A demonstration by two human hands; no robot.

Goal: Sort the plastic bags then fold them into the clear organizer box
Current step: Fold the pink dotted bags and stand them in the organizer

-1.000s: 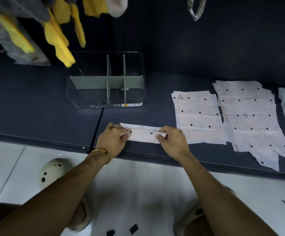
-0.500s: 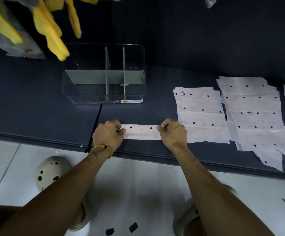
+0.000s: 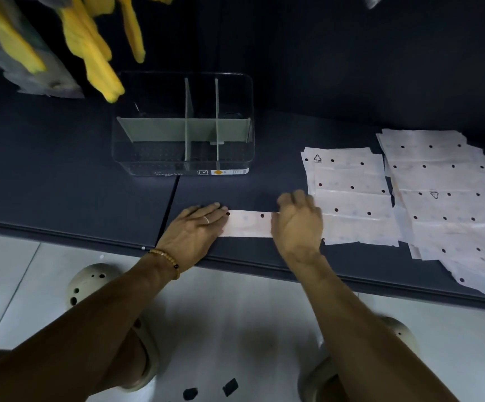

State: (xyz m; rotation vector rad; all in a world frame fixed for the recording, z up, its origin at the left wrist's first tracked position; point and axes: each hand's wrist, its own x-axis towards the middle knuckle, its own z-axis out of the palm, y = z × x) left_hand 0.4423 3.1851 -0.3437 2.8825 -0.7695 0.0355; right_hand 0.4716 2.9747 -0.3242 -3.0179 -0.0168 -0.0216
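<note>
Folded bag (image 3: 248,226) lengthwise left-right

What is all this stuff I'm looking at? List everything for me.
Folded bag strip: one, pale pink with dark dots, near the table's front edge, under both hands.
Flat bag piles: two, pale pink with dark dots; one right of the strip, a bigger one further right.
Clear organizer box: one, see-through with grey dividers, behind the strip, no bags inside.
Table: one, dark blue.
Hanging items: several, yellow and grey, upper left.
Floor: white tiles.
Shoes: two, cream, beneath the table edge.
Left hand: flat, pressing the strip's left end.
Right hand: on the strip's right end, blurred.
</note>
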